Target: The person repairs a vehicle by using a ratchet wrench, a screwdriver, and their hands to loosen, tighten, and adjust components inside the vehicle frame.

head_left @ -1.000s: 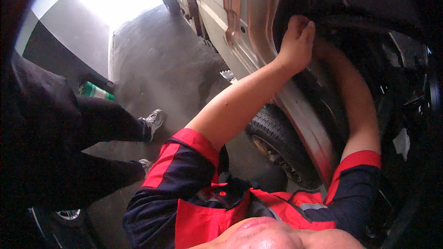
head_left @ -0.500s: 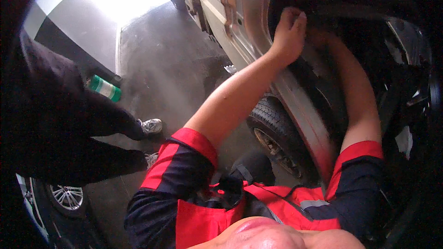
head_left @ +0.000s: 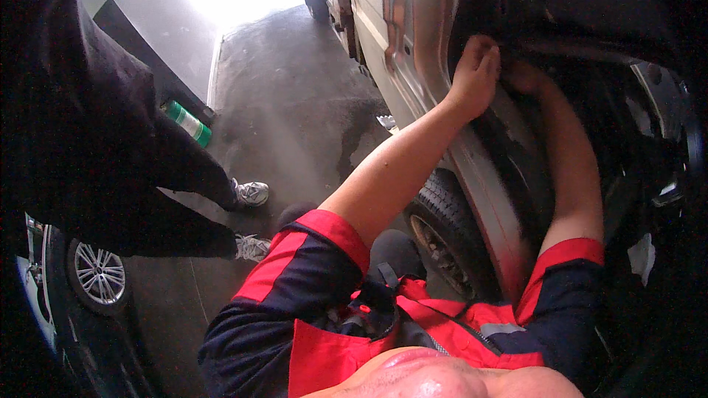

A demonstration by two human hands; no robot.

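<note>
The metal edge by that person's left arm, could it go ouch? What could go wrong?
The bare left forearm crosses over the metal edge, so it might get scraped; I can't tell whether they touch. The right grip is in deep shadow, so it could bump something hard to see.

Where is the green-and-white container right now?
In the head view it's toward the left: the green-and-white container is by the foot of the pale wall, right beside the other person's dark trouser leg.
</note>
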